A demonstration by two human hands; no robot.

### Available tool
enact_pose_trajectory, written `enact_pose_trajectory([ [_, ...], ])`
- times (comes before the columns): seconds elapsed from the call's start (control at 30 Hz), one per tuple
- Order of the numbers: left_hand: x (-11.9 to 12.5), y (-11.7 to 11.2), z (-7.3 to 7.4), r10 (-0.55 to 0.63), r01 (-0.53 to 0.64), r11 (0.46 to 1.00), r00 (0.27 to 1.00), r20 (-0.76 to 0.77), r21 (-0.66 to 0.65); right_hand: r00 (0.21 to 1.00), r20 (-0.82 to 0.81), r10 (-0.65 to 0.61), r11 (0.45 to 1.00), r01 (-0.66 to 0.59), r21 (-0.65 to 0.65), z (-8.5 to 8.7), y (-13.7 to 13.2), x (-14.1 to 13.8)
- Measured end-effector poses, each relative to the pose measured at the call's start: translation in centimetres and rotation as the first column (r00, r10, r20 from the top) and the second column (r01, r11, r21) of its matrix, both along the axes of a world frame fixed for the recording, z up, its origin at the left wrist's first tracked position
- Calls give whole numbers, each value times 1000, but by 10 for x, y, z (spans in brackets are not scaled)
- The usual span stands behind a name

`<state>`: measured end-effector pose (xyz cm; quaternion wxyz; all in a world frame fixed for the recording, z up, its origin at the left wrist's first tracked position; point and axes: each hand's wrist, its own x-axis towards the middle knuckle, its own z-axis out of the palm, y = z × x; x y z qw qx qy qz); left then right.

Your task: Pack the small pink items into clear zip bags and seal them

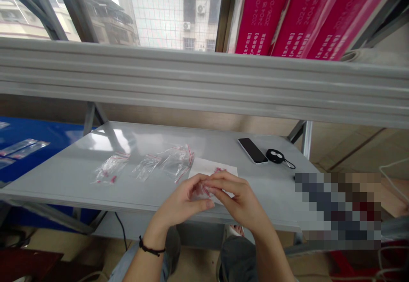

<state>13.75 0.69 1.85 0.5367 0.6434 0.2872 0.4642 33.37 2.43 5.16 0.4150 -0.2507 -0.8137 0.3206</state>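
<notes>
My left hand (pixel 180 201) and my right hand (pixel 236 194) meet over the front of the table. Between their fingers is a small clear zip bag (pixel 202 189) with a reddish edge, partly hidden by the fingers. The left thumb is stretched along the near side, and the right fingers are bent onto the bag. Under and behind the hands lies a white sheet of paper (pixel 200 167). Small pinkish-red pieces (pixel 220 170) rest on it, too small to make out.
Clear zip bags (pixel 177 160) lie left of the paper, with another bag (pixel 147 165) beside them. Farther left is a bag with red bits (pixel 110 167). A phone (pixel 253 150) and a black round case with a clip (pixel 275 156) lie right. A grey shelf beam (pixel 191 84) crosses above.
</notes>
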Motion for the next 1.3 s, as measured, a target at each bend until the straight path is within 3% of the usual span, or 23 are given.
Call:
enact_pose_trajectory([
  [0.2, -7, 3, -5, 183, -182, 981, 983, 2, -62, 986, -16, -163, 987, 163, -8, -9, 12, 17],
  [0.3, -12, 3, -3, 288, -287, 956, 958, 15, -60, 963, 119, -243, 969, 246, -8, -19, 23, 29],
  [0.43, -19, 3, -1, 377, -376, 926, 926, 16, -22, 922, 318, -222, 970, 242, -22, -29, 27, 36],
  [0.77, -22, 3, -2, 359, -359, 933, 933, 12, 0, 864, 458, -207, 978, 195, 74, -38, 24, 16],
  [0.97, -25, 2, -1, 385, -385, 923, 923, 2, -10, 850, 469, -239, 971, 214, 107, -44, 27, 18],
  [1.3, -26, 2, -2, 391, -391, 921, 921, 7, 2, 815, 530, -232, 973, 197, 122, -41, 21, 5],
])
